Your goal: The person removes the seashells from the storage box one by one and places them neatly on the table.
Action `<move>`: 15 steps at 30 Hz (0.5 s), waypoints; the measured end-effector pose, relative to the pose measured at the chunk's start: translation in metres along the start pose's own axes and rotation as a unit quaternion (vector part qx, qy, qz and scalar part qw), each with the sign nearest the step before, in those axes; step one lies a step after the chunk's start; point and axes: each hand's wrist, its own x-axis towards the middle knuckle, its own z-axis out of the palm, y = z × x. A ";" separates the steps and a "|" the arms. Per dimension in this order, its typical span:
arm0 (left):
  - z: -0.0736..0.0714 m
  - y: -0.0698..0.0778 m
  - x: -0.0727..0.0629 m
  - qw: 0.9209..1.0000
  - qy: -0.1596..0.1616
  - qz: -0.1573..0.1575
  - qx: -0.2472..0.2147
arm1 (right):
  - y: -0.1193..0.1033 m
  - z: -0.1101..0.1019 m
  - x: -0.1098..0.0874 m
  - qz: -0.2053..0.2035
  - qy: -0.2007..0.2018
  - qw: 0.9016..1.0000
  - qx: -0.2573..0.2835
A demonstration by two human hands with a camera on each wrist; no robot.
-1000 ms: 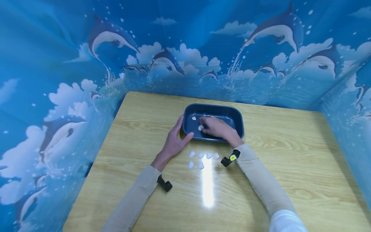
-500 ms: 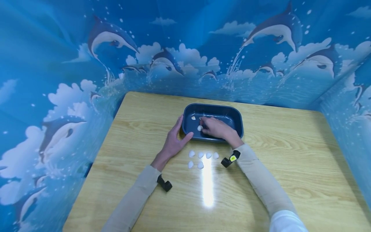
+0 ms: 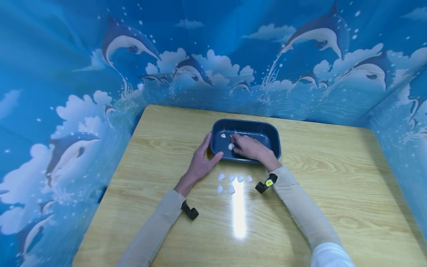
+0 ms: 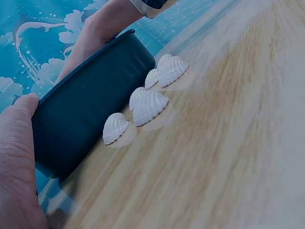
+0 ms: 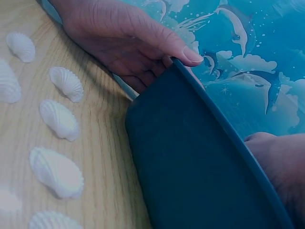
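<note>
In the head view my left hand (image 3: 199, 163) holds the left end of a dark blue rectangular basin (image 3: 274, 130), thumb against its near rim and fingers along its left side. Inside the basin, my right hand (image 3: 248, 145) has its thumb and fingers bent round a white seashell (image 3: 231, 147) on the basin's floor. Another seashell (image 3: 223, 135) lies farther left in there, and a pale piece shows partly behind the fingers. Both wrist views see the basin's outer wall, which hides the right fingertips; the left thumb (image 5: 183, 50) lies at its rim.
On the wooden table (image 3: 327, 178), nearer than the basin, several white ribbed seashells sit in two short rows, one seashell (image 3: 231, 190) among them. A dolphin-print curtain (image 3: 213, 55) hangs close behind the table's far edge.
Almost nothing differs. The right fingers have shifted very slightly to the right within the basin; the left hand, the basin and the seashells stay where they were.
</note>
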 end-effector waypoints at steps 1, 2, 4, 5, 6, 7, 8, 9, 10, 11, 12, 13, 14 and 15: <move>0.000 0.000 0.000 1.000 0.000 0.001 0.001 | 0.000 0.000 0.000 -0.001 0.001 1.000 0.001; 0.000 0.000 0.000 1.000 0.000 0.001 0.001 | 0.001 0.001 0.000 -0.002 0.002 1.000 0.002; 0.000 -0.001 0.000 1.000 0.000 0.001 0.003 | 0.001 0.001 0.000 -0.005 0.004 1.000 0.003; 0.000 -0.001 0.000 1.000 0.000 0.001 0.003 | 0.002 0.002 -0.001 -0.006 0.004 1.000 0.003; 0.000 0.000 0.000 1.000 0.000 0.001 0.003 | 0.002 0.002 -0.001 -0.007 0.004 1.000 0.003; 0.000 0.000 0.000 1.000 0.000 0.001 0.003 | 0.002 0.002 -0.001 -0.007 0.004 1.000 0.004; 0.000 0.000 0.000 1.000 0.001 0.002 0.002 | 0.002 0.002 -0.001 -0.007 0.003 1.000 0.005; 0.001 0.000 0.000 1.000 0.002 0.003 0.001 | 0.002 0.002 -0.001 -0.006 0.002 1.000 0.004; 0.001 0.000 0.000 1.000 0.003 0.004 0.001 | 0.002 0.002 -0.001 -0.005 0.001 1.000 0.004; 0.001 0.000 0.000 1.000 0.003 0.006 0.000 | 0.002 0.002 -0.002 -0.004 0.000 1.000 0.004; 0.001 0.000 0.000 1.000 0.004 0.007 0.000 | 0.002 0.002 -0.002 -0.003 -0.001 1.000 0.004; 0.001 0.000 0.000 1.000 0.005 0.009 -0.001 | 0.002 0.002 -0.003 -0.002 -0.003 1.000 0.003; 0.001 0.001 0.000 1.000 0.006 0.010 -0.002 | 0.002 0.002 -0.003 -0.002 -0.004 1.000 0.003; 0.001 0.001 0.000 1.000 0.006 0.010 -0.002 | 0.002 0.002 -0.004 -0.001 -0.005 1.000 0.003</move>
